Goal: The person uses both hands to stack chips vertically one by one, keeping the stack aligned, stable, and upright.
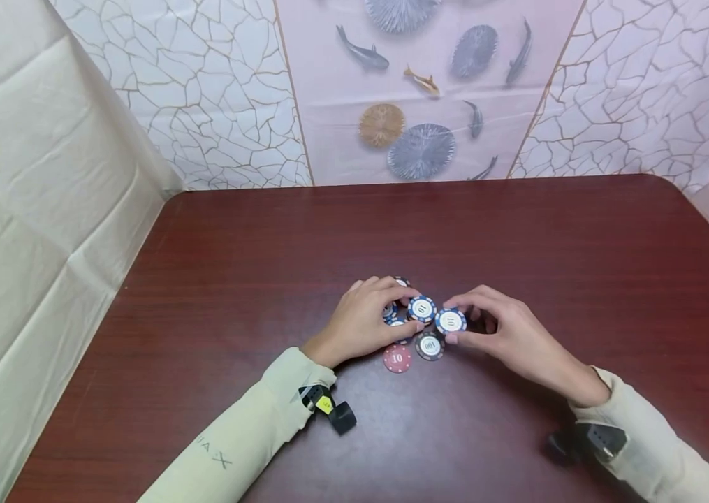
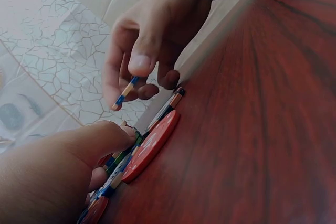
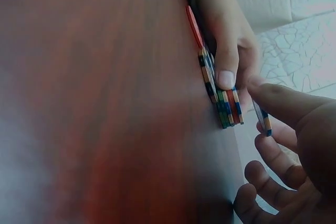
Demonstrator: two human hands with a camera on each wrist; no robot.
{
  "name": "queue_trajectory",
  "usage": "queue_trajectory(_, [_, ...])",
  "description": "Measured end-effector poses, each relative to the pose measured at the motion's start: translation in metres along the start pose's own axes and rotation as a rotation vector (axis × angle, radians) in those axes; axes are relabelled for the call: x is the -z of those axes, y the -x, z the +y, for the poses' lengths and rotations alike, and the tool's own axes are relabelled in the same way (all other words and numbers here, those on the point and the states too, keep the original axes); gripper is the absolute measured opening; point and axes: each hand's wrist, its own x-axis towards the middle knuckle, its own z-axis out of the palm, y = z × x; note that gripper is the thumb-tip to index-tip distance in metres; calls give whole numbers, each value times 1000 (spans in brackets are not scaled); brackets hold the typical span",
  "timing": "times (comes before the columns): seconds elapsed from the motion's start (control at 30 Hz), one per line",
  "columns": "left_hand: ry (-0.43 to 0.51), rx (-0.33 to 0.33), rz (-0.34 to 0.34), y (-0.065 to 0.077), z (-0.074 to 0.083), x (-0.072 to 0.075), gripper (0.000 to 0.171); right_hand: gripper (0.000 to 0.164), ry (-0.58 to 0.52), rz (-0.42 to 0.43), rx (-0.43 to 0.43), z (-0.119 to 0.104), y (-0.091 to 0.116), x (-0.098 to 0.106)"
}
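Note:
Between thumb and fingers, my right hand (image 1: 508,332) pinches a blue-and-white poker chip (image 1: 451,321) marked 10. The right wrist view has this chip (image 3: 262,116) raised off the table, beside a short stack of poker chips (image 3: 230,107). My left hand (image 1: 357,321) grips that stack by its sides, thumb near and fingers far; a blue chip (image 1: 422,307) marked 10 tops it. A black chip (image 1: 430,346) marked 100 and a red chip (image 1: 397,358) marked 10 lie just in front. More blue chips (image 1: 399,331) are partly hidden under my left hand.
Another dark-edged chip (image 1: 401,282) shows beyond my left fingers. The chips lie on a dark red-brown wooden table (image 1: 253,244). Behind its far edge hangs a patterned cloth (image 1: 341,98), and a pale cloth (image 1: 33,175) hangs along the left side.

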Motion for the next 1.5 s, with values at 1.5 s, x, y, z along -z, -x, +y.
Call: queue_trajectory(1.5, [67, -26, 45, 2, 1, -1, 45, 41, -107, -29, -87, 14, -23, -18])
